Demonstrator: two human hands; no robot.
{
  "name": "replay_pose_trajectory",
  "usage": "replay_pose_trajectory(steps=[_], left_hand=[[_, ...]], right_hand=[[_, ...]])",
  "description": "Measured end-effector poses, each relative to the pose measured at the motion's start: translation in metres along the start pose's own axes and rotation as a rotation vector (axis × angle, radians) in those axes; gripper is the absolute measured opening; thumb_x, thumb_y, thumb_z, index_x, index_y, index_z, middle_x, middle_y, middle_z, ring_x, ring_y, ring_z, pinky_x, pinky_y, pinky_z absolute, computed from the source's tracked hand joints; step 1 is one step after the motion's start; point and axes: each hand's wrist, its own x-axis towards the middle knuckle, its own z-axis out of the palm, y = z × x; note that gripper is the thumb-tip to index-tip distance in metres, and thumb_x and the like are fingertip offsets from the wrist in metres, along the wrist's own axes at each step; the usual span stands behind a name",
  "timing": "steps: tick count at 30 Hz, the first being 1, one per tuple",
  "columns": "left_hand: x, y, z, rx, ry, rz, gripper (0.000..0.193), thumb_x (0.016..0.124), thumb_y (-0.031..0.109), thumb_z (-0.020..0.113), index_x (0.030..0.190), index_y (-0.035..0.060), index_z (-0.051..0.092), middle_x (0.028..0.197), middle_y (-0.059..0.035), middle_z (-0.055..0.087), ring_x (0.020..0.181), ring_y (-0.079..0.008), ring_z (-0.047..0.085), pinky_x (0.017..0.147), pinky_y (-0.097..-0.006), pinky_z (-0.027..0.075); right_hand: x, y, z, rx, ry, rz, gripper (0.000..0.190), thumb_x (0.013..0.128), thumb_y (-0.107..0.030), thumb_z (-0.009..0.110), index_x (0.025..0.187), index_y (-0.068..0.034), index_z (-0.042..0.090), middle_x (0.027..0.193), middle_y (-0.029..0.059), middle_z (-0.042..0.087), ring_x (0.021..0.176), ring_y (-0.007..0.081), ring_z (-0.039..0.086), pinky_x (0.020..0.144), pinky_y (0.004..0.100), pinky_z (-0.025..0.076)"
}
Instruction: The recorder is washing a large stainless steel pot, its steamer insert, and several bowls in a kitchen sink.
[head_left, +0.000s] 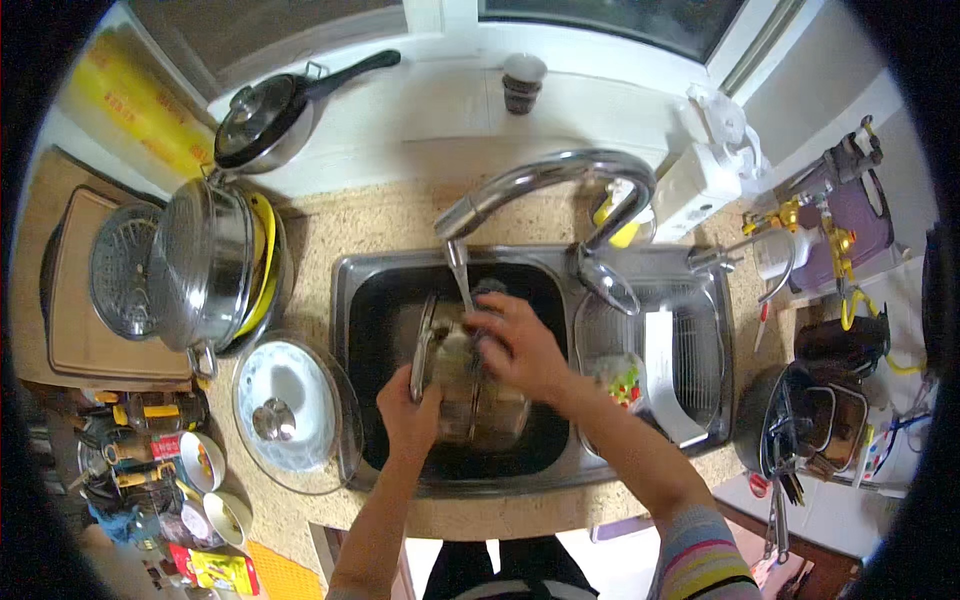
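Observation:
Water (463, 286) runs from the chrome faucet (555, 169) into the left basin of the steel sink (457, 491). My left hand (410, 409) grips the rim of a metal pot or pan (427, 345), which is tilted in this basin. Over its inside, under the stream, is my right hand (517, 345), blurred, with fingers bent; whether it holds something cannot be told. Below my hands lies another shiny metal vessel (491, 420), also blurred.
Glass lids (296, 405) lie left of the sink, near stacked steel pots (202, 262). The right basin holds a rack (697, 352) and a white strip (661, 375). A lidded frying pan (262, 127) and cups (523, 82) stand on the sill. Bowls (201, 461) stand lower left.

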Motion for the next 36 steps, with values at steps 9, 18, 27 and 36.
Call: replay_pose_trajectory(steps=[9,18,27,36], left_hand=[[-0.01,0.006,0.009,-0.033,0.01,-0.077,0.009,0.072,0.001,0.058,0.08,-0.002,0.057,0.066,0.0013,0.052,0.058,-0.006,0.041,0.051,-0.0238,0.035],[0.003,0.015,0.009,-0.567,0.233,-0.253,0.015,0.077,0.004,0.055,0.089,-0.0025,0.06,0.073,0.0011,0.056,0.065,-0.0088,0.048,0.058,-0.026,0.041],[-0.017,0.038,-0.022,0.015,-0.146,0.131,0.011,0.077,0.005,0.058,0.087,0.0007,0.062,0.06,-0.0027,0.054,0.056,-0.0061,0.05,0.053,-0.023,0.041],[-0.02,0.03,-0.015,0.09,-0.177,0.146,0.011,0.078,0.007,0.063,0.087,0.0004,0.061,0.061,-0.0039,0.056,0.056,-0.0054,0.047,0.052,-0.023,0.04]], right_hand=[[0.028,0.021,0.012,-0.006,0.009,0.174,0.027,0.083,-0.019,0.062,0.108,-0.009,0.061,0.106,0.0145,0.059,0.102,0.0345,0.056,0.091,0.0427,0.044],[-0.083,-0.035,0.029,-0.432,-0.039,-0.439,0.033,0.073,-0.014,0.065,0.106,-0.014,0.063,0.122,0.0051,0.054,0.12,0.0236,0.046,0.109,0.0501,0.028],[0.059,0.067,0.005,0.277,-0.229,0.191,0.026,0.085,-0.019,0.053,0.103,-0.003,0.064,0.098,0.0148,0.065,0.095,0.029,0.06,0.085,0.0364,0.046],[0.034,0.022,0.021,0.043,-0.073,0.003,0.039,0.089,-0.033,0.05,0.113,-0.004,0.061,0.109,0.0191,0.061,0.104,0.0349,0.057,0.092,0.0404,0.044]])
